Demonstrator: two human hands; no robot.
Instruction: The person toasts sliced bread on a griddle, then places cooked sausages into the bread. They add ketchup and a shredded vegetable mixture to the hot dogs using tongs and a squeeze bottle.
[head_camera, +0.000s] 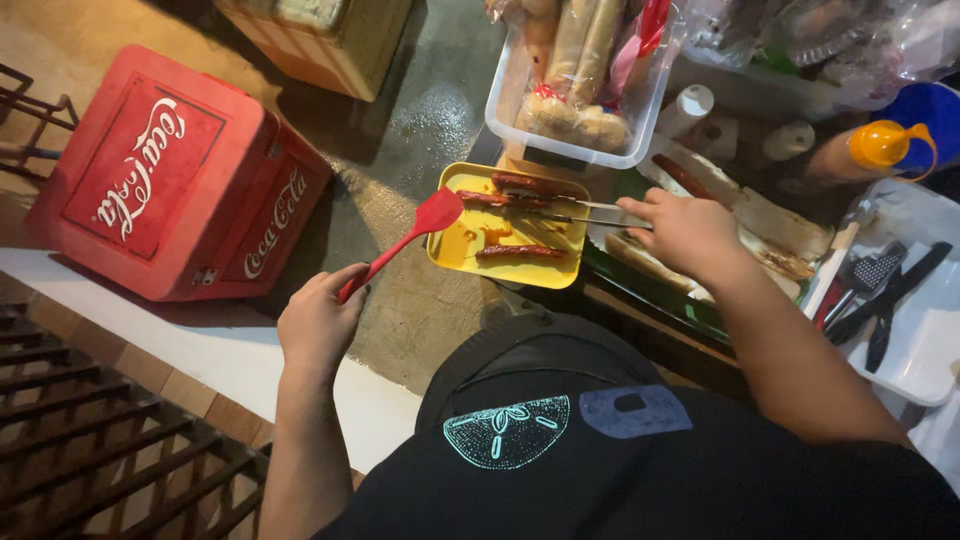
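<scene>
Left hand (318, 322) is clamped on the red spatula (405, 240), handle running lower left to upper right, blade over the yellow tray (455, 250) mid-frame. Right hand (685, 232) grips tongs (585, 212) pointing left at a sausage (500, 199).

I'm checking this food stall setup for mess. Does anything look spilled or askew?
Only the yellow tray: orange sauce is smeared across its floor around the sausages. It also juts past the counter edge, over the ground.

three sausages (522, 252) in one yellow tray (452, 250), one red spatula (420, 228), one tongs (590, 212), one red cooler (170, 175)
</scene>
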